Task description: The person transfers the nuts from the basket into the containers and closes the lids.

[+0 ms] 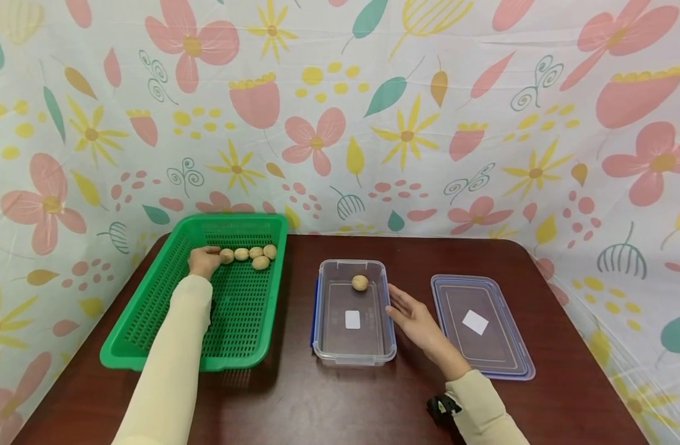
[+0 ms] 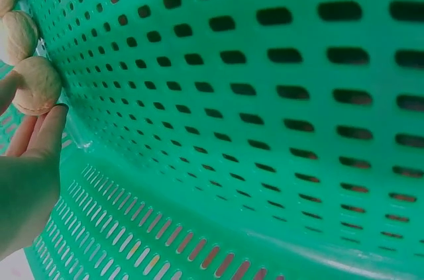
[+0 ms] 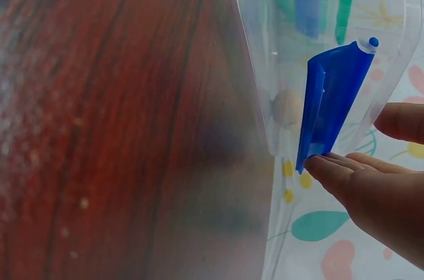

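My left hand reaches into the green basket and pinches a walnut between thumb and fingers, at the end of a row of several walnuts along the far wall. A single walnut lies inside the clear plastic box in the middle of the table. Against that box's right side rests my right hand, fingers extended. In the right wrist view, its fingertips touch the lower end of a blue side latch, while the thumb is beside the rim.
On the right of the table lies a clear lid with a blue edge and a white label. A flower-patterned cloth hangs behind the table and along its sides. A black band is on the right wrist.
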A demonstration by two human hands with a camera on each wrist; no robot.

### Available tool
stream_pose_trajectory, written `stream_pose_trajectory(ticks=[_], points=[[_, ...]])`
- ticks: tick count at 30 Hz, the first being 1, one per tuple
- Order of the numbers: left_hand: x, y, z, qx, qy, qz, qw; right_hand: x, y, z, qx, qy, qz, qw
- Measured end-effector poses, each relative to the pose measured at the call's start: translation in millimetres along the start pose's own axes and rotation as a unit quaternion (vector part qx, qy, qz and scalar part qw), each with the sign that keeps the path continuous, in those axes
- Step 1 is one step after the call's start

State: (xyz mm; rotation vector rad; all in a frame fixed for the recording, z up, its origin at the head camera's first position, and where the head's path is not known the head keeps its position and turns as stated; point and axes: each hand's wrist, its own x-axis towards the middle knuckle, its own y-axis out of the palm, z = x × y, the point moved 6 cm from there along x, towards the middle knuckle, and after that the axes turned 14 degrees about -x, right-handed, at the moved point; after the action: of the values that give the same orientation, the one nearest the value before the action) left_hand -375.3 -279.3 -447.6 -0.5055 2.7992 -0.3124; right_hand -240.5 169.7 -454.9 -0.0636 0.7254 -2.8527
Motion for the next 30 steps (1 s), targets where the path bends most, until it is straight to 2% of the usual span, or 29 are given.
stream_pose_trajectory(ticks=[4, 10, 24, 30], points=[[0.0, 0.3, 1.9, 0.013, 0.005, 0.005, 0.9999, 0.4, 0.4, 0.1, -0.001, 0.001, 0.000, 1.000], [4.1, 1.6, 4.7, 0.005, 0.005, 0.001, 1.0000, 0.7, 2.0, -1.3, -0.003, -0.002, 0.007, 1.000], [-1.3, -2.8, -3.2, 0.042, 0.015, -0.004, 0.9990, 1.2, 3.1, -2.6, -0.005, 0.006, 0.008, 1.000], [-1.9, -6.0, -4.9, 0.030, 0.014, -0.009, 0.9994, 0.6, 1.5, -0.4, -0.002, 0.001, 0.008, 1.000]])
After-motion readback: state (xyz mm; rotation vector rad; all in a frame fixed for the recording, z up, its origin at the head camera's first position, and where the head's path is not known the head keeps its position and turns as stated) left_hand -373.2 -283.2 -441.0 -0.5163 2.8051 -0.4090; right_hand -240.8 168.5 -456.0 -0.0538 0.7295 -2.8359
